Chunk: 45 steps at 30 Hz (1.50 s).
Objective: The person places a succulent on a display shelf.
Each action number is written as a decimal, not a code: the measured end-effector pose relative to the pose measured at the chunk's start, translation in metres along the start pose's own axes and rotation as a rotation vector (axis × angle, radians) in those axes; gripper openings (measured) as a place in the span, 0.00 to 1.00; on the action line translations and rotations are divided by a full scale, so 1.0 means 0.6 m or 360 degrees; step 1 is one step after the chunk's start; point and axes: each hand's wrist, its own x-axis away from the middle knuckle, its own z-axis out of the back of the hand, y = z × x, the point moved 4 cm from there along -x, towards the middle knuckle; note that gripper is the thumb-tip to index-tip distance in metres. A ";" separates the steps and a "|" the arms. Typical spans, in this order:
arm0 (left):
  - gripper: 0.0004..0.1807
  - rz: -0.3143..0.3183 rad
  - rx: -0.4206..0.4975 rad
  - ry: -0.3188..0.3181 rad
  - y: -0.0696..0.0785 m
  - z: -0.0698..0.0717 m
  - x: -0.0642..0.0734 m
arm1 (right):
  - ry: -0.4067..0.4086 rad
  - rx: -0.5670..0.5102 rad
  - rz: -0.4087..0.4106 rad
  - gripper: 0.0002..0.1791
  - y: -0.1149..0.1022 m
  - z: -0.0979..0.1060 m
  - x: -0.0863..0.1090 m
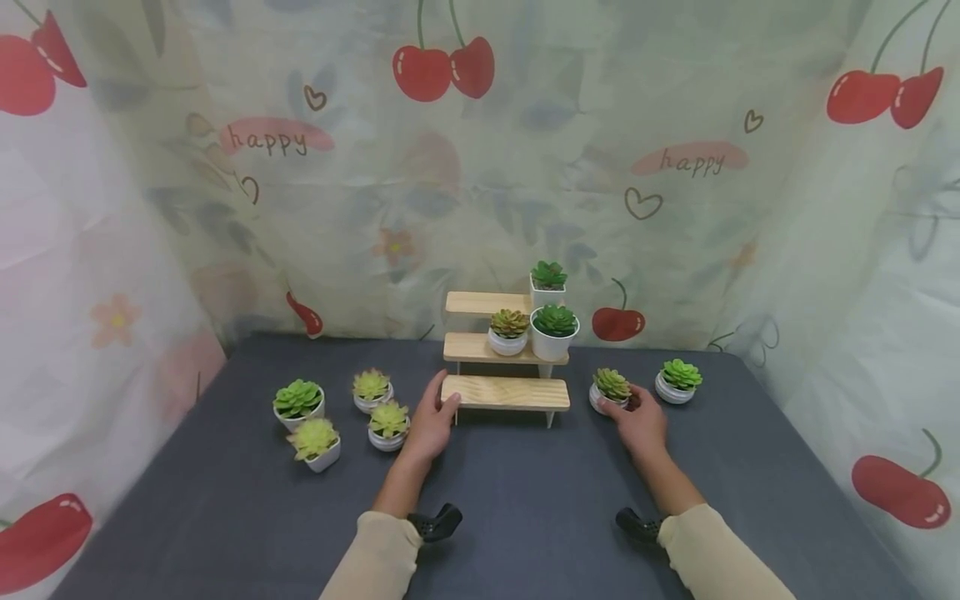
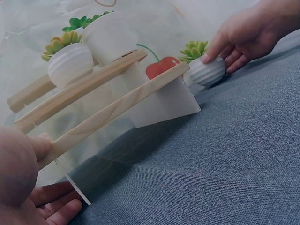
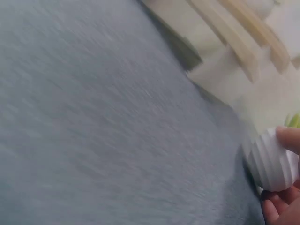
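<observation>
A three-step plant stand [image 1: 506, 393] with wooden boards and clear side panels stands at the back middle of the dark table. My left hand [image 1: 432, 421] grips the left end of its lowest board, thumb at the board's edge and fingers lower by the side panel. To the stand's right, my right hand [image 1: 641, 421] holds a small potted succulent [image 1: 611, 385] in a ribbed white pot, thumb and fingers around the pot. On the stand, a brownish-green succulent [image 1: 508, 332] and a dark green succulent [image 1: 555, 332] share the middle step; another green succulent [image 1: 548, 285] occupies the top step's right end.
A bright green succulent [image 1: 678, 381] sits right of my right hand. Left of the stand are several more potted succulents, among them a green one [image 1: 298, 402] and a pale one [image 1: 388, 425]. A cherry-print curtain [image 1: 525, 183] hangs behind the dark tabletop [image 1: 517, 508].
</observation>
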 end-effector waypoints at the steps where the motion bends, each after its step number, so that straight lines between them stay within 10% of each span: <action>1: 0.31 -0.0003 -0.0002 -0.0003 0.000 0.000 0.000 | 0.0001 -0.0043 -0.0010 0.40 0.000 -0.001 0.005; 13: 0.31 0.0004 0.0006 0.0008 0.001 -0.001 0.000 | 0.0111 -0.0402 0.0074 0.36 -0.029 -0.006 0.058; 25: 0.31 -0.0004 0.0007 0.0005 0.001 0.003 -0.002 | 0.0193 -0.0201 0.0624 0.33 -0.078 -0.039 0.084; 45: 0.31 -0.0002 0.0003 -0.0023 -0.002 -0.001 -0.002 | -0.0037 0.0126 0.0640 0.36 -0.119 -0.073 0.085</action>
